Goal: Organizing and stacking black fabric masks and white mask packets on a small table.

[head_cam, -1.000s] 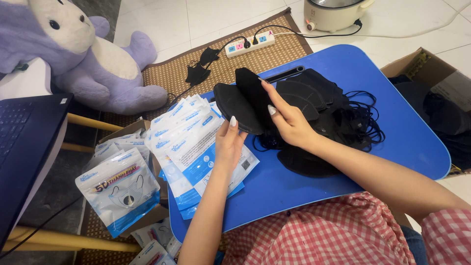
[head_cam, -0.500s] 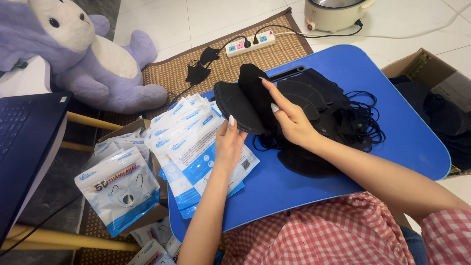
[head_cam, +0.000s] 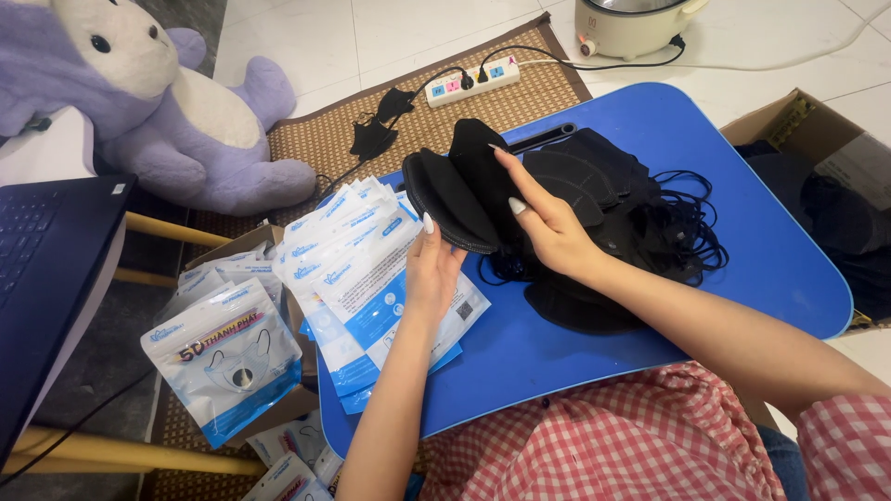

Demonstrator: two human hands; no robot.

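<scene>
Left hand (head_cam: 432,269): bare, long fingernail with pale polish; forearm uncovered, entering from 6 o'clock. Right hand (head_cam: 552,232): bare, matching pale polished nails; forearm uncovered to the short sleeve (head_cam: 845,436) at 4 o'clock. Garment (head_cam: 594,445): red-and-white gingham check fabric. Blue denim visible at the lower edge, 5 o'clock.

**Layout around the lap table**

The blue oval plastic lap table (head_cam: 742,278) sits centre. On it, a heap of black fabric face masks (head_cam: 603,204) lies at 1 o'clock and a fan of white-and-blue plastic pouches (head_cam: 357,278) at 9 o'clock. The left hand (head_cam: 432,269) rests on the pouches; the right hand (head_cam: 548,227) lies on the masks. Beyond, at 11 o'clock, a white plastic power strip (head_cam: 469,82) lies on the brown woven mat (head_cam: 325,139).
</scene>
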